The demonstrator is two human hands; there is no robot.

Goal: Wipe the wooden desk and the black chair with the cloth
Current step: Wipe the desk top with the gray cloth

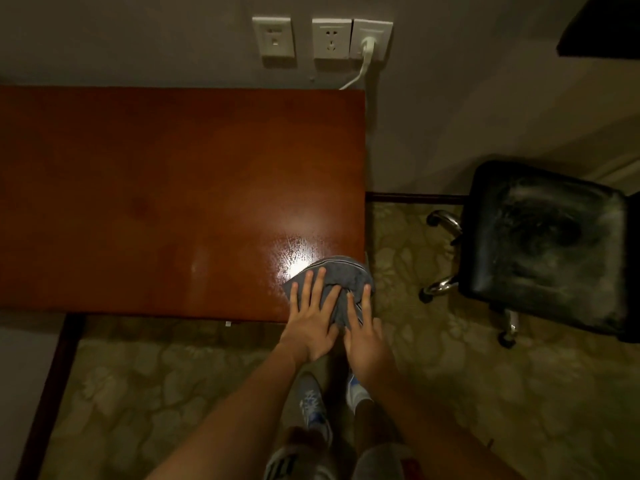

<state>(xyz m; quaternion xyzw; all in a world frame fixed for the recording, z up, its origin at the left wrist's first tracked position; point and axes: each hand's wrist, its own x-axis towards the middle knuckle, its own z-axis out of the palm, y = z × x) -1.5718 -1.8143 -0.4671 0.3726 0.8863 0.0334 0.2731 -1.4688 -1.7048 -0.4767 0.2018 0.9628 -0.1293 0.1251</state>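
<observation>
A grey cloth [337, 273] lies bunched on the near right corner of the reddish wooden desk [156, 202]. My left hand [311, 317] presses flat on the cloth with straight, spread fingers. My right hand [363, 336] lies beside it, its fingers stretched over the cloth's right edge at the desk corner. The black chair [547, 247] stands on the floor to the right of the desk, its seat dusty and scuffed, apart from both hands.
Three white wall sockets [329, 38] sit above the desk's far edge, one with a plug and white cable [360, 69]. Patterned carpet [450, 393] covers the floor. The chair's chrome legs and castors [440, 289] point toward the desk. A dark object [602, 26] fills the top right corner.
</observation>
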